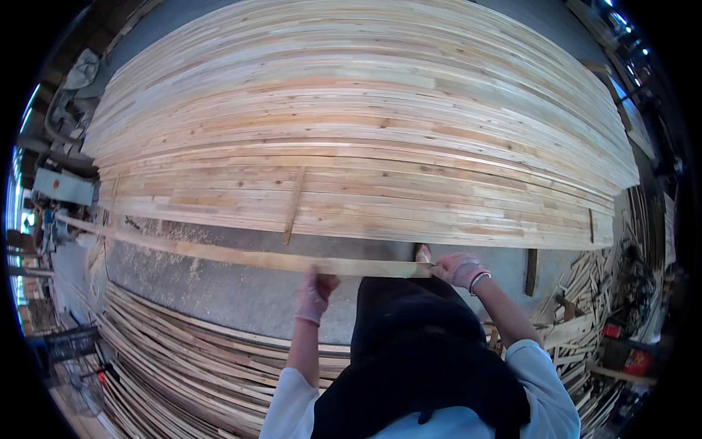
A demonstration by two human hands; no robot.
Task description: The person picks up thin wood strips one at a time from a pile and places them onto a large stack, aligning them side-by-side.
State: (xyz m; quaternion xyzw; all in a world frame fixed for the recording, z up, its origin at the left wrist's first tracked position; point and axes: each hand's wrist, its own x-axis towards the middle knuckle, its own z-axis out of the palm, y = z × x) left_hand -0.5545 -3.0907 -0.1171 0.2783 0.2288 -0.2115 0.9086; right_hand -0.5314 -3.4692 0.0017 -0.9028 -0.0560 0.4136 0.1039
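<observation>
A long, narrow wooden strip (241, 256) stretches across in front of me, from my right hand out to the far left, where it blurs. My right hand (459, 271), in a pale pinkish work glove, is closed round its right end. Farther left along the strip, my gloved left hand (314, 296) grips its near edge, fingers curled. Just beyond lies a wide stack of light wooden strips (365, 132), laid side by side. A short crosspiece (295, 205) rests across its near part.
Behind me on the left lies a pile of thin wooden strips (212, 351). Scrap offcuts (585, 293) heap up at the right. Sawdust (194, 267) is scattered on the concrete floor (241, 289). Machinery with a pale panel (64, 186) stands at the far left.
</observation>
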